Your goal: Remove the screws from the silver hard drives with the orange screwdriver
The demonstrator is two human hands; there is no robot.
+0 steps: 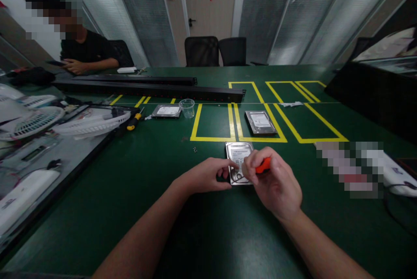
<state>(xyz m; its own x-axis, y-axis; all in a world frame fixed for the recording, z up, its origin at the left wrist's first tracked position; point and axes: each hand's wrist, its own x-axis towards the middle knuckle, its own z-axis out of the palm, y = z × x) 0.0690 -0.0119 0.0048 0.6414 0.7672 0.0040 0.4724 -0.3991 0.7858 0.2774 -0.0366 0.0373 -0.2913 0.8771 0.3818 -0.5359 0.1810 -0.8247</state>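
The right hand [275, 183] is closed in a fist around an orange-handled tool [263, 165], its tip too obscured to make out. The left hand [208, 177], thumb and fingers parted, rests against the left side of the near hard drive [237, 151], which lies label up on the green table [137, 209], just short of the yellow tape [213, 139]. The drive should prove rigid, dense for its size, smooth-faced and intolerant of knocks; its side edges appear the sound place to grip. Small screws [195, 149] lie to its left. Beyond are a second drive [260, 121] within taped lines, a clear cup [186, 108] and a third drive [166, 111] beside it.
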